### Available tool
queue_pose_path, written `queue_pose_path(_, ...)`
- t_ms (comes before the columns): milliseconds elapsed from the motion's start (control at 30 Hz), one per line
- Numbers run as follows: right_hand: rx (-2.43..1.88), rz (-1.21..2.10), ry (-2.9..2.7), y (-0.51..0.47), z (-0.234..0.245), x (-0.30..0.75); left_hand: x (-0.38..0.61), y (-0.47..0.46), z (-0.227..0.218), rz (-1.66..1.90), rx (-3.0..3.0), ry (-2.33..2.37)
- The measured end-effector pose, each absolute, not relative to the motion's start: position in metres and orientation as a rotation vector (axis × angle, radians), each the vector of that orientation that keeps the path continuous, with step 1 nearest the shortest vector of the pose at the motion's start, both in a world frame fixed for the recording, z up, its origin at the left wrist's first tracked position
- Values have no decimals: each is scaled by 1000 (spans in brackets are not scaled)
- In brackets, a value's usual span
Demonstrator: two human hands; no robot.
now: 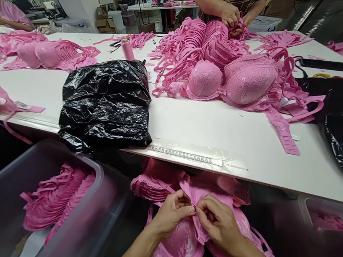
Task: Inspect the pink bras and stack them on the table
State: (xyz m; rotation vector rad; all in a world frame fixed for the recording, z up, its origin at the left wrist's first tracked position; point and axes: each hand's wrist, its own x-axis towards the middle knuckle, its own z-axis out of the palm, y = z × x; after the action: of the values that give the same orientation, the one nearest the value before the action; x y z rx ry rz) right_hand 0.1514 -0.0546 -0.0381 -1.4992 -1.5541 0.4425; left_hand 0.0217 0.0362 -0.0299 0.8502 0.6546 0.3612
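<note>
From here I see a pink lace bra [184,243] in the seated person's lap, just below the edge of the white table [184,126]. The left hand [175,211] pinches its fabric between thumb and fingertips; the right hand [218,220] pinches right beside it, fingers curled, the tips nearly meeting. I'd judge this piece to be midway, since both hands are busy at that one small spot. Plenty more lies around: nested bras in the left-hand plastic bin [99,168], and a big bra pile [197,42] on the table, where a co-worker's hands [231,16] are busy too. Which of those are finished and which are waiting, I can't tell.
</note>
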Motion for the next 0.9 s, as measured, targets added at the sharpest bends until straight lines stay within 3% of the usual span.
queue_pose_path(700,-1585,253,-1722,-53,-44,148,30,29,-58,482,1405,814)
queue_pose_path(900,-1614,298,-1627,-49,-41,142,37,30,-52,446,1296,762)
